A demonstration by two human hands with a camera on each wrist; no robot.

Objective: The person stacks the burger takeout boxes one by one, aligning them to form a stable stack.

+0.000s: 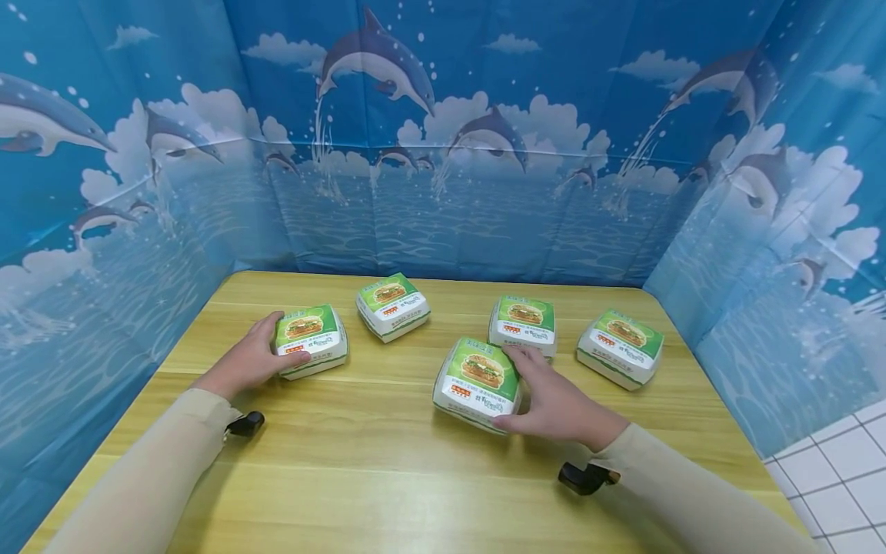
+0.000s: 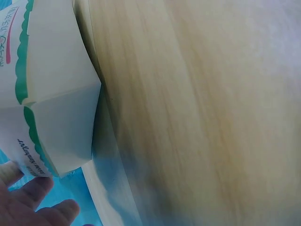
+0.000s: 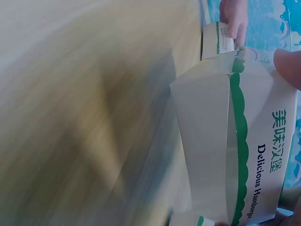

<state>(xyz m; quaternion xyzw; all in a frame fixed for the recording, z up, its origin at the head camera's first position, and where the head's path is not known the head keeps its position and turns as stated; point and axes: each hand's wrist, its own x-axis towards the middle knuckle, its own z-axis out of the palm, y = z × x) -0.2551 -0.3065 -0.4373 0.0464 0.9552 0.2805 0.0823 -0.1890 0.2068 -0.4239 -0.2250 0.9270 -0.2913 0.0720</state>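
Toward the left of the table, my left hand (image 1: 254, 358) holds a white and green hamburger box (image 1: 308, 335), thumb along its near side and fingers at its far left corner. My right hand (image 1: 557, 402) grips a second hamburger box (image 1: 477, 378) in the middle, its thumb on the near edge and fingers over the far right corner. That box sits in front of another hamburger box (image 1: 524, 319) and overlaps it in the head view. In the right wrist view the gripped box (image 3: 204, 136) shows its white side, with a shadow on the tabletop beside it.
Another hamburger box (image 1: 393, 306) lies turned at the back, between the hands. One more box (image 1: 621, 348) is at the right. The wooden table (image 1: 388, 500) meets a blue dolphin curtain (image 1: 443, 208) along its back and sides. White tiles (image 1: 841, 462) show at lower right.
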